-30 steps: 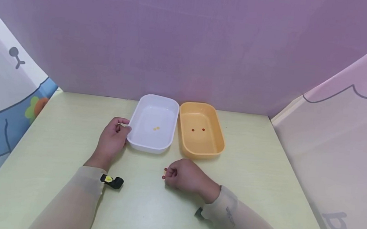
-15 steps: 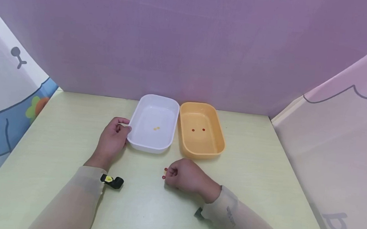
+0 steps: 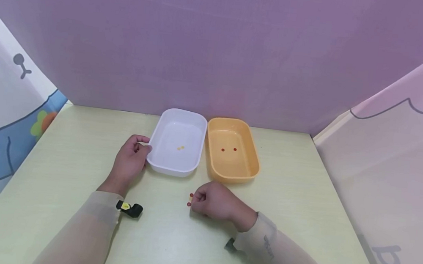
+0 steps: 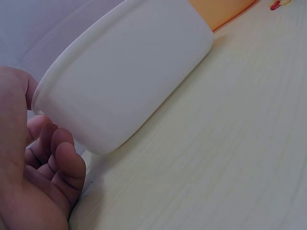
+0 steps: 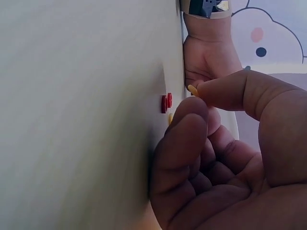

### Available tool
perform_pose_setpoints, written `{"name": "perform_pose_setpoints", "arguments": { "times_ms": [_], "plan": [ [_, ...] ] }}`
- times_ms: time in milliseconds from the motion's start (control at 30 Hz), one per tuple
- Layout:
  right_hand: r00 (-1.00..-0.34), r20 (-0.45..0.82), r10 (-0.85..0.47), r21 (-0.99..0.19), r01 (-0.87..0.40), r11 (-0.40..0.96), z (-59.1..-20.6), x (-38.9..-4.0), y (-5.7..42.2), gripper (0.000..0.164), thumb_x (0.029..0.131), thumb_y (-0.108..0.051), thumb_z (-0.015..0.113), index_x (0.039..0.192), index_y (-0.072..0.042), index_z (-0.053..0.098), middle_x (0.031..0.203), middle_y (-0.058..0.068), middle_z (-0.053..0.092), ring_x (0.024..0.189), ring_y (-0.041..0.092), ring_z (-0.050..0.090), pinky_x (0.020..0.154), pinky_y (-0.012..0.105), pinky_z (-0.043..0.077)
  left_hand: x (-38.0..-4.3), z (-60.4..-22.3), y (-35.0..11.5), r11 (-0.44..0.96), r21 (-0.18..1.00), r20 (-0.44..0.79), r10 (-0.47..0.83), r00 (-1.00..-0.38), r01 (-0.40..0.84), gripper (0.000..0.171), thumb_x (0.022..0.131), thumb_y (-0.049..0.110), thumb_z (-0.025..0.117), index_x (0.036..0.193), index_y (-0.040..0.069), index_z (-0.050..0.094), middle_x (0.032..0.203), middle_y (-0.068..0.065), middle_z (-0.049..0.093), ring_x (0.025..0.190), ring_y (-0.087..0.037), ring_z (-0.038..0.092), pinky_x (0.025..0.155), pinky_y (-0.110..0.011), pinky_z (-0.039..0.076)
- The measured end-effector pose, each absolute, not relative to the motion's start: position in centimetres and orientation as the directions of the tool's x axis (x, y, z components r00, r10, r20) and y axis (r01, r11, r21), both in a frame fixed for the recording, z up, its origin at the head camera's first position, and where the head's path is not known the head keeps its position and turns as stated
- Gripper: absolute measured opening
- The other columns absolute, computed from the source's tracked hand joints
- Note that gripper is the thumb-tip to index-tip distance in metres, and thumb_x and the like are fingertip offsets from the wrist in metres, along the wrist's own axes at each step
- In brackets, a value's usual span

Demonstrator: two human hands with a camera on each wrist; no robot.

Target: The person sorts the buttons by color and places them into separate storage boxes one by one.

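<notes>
In the head view, my left hand (image 3: 127,164) pinches the left rim of a white plastic tray (image 3: 171,172). Its other fingers curl below the rim in the left wrist view. My right hand (image 3: 215,201) is low over the table in front of the trays. Between its thumb and forefinger tips, the right wrist view shows a small, thin yellow piece (image 5: 193,90). Beside those fingertips lie small round red pieces (image 5: 164,104), with another yellow piece (image 5: 171,118) partly hidden. Two yellow pieces (image 3: 181,148) are in the white tray.
An orange tray (image 3: 231,180) stands against the white one's right side, with two red pieces (image 3: 229,150) inside. Both trays sit near the back of the pale table (image 3: 163,238). A purple panel (image 3: 218,56) rises behind, with printed panels at each side.
My right hand has shifted very slightly away from me and to the right. The left hand and both trays look unchanged.
</notes>
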State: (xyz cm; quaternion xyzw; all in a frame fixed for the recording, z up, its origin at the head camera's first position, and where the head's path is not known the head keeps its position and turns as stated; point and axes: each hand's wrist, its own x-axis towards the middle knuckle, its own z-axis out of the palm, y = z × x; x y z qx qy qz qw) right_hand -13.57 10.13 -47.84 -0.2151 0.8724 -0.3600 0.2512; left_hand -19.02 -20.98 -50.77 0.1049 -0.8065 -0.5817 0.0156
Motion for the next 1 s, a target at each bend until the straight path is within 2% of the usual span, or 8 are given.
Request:
{"name": "perform_pose_setpoints", "arguments": {
  "times_ms": [267,433,533,600,833,1000],
  "plan": [
    [-0.774,-0.310,-0.551,-0.752,-0.155,0.641,-47.1,-13.4,10.2,0.025,0.098,-0.014,0.073,0.074,-0.019,0.068,0.069,-0.010,0.061,0.069,0.007,0.061,0.065,0.023,0.049,-19.0,-50.8,-21.0,0.301,0.941,-0.100,-0.186,-0.978,-0.153,0.033,0.113,0.031,0.058,0.144,0.018,0.059,0.098,-0.009,0.058,0.078,-0.024,0.062,0.070,-0.031,0.057],
    [-0.770,-0.334,-0.544,-0.763,-0.118,0.635,-46.0,-13.4,10.2,0.014,0.098,-0.016,0.073,0.085,-0.015,0.078,0.081,-0.003,0.077,0.068,0.009,0.062,0.061,0.025,0.050,-18.9,-50.7,-21.0,0.299,0.943,-0.097,-0.182,-0.979,-0.149,0.033,0.113,0.031,0.058,0.143,0.018,0.059,0.098,-0.009,0.058,0.079,-0.024,0.062,0.070,-0.031,0.058],
    [-0.771,-0.328,-0.546,-0.774,-0.112,0.624,-45.2,-13.4,10.3,0.014,0.098,-0.016,0.071,0.087,-0.015,0.080,0.089,0.003,0.083,0.064,0.010,0.061,0.058,0.025,0.049,-18.9,-50.7,-21.1,0.304,0.941,-0.098,-0.177,-0.979,-0.150,0.033,0.114,0.032,0.058,0.144,0.019,0.059,0.099,-0.009,0.057,0.080,-0.024,0.062,0.071,-0.031,0.058],
    [-0.774,-0.318,-0.548,-0.781,-0.114,0.614,-44.7,-13.5,10.4,0.015,0.098,-0.016,0.070,0.087,-0.015,0.080,0.089,0.006,0.083,0.062,0.011,0.061,0.057,0.026,0.049,-18.9,-50.6,-21.1,0.307,0.940,-0.100,-0.175,-0.979,-0.151,0.034,0.114,0.033,0.058,0.145,0.019,0.058,0.100,-0.009,0.057,0.081,-0.025,0.063,0.072,-0.032,0.058],
    [-0.783,-0.277,-0.557,-0.784,-0.151,0.602,-42.8,-14.5,10.7,0.017,0.098,-0.017,0.069,0.084,-0.023,0.077,0.073,-0.003,0.072,0.065,0.015,0.069,0.059,0.028,0.051,-18.9,-50.6,-21.1,0.307,0.938,-0.108,-0.177,-0.978,-0.159,0.035,0.114,0.033,0.058,0.145,0.019,0.058,0.100,-0.008,0.057,0.082,-0.024,0.063,0.072,-0.031,0.058],
    [-0.782,-0.249,-0.571,-0.797,-0.169,0.580,-41.4,-15.1,10.6,0.014,0.096,-0.015,0.068,0.086,-0.018,0.077,0.071,0.000,0.071,0.065,0.018,0.070,0.058,0.029,0.051,-18.9,-50.6,-21.1,0.304,0.939,-0.111,-0.175,-0.978,-0.161,0.035,0.114,0.033,0.058,0.146,0.019,0.058,0.101,-0.008,0.057,0.083,-0.024,0.062,0.073,-0.031,0.058]
  ]
}}
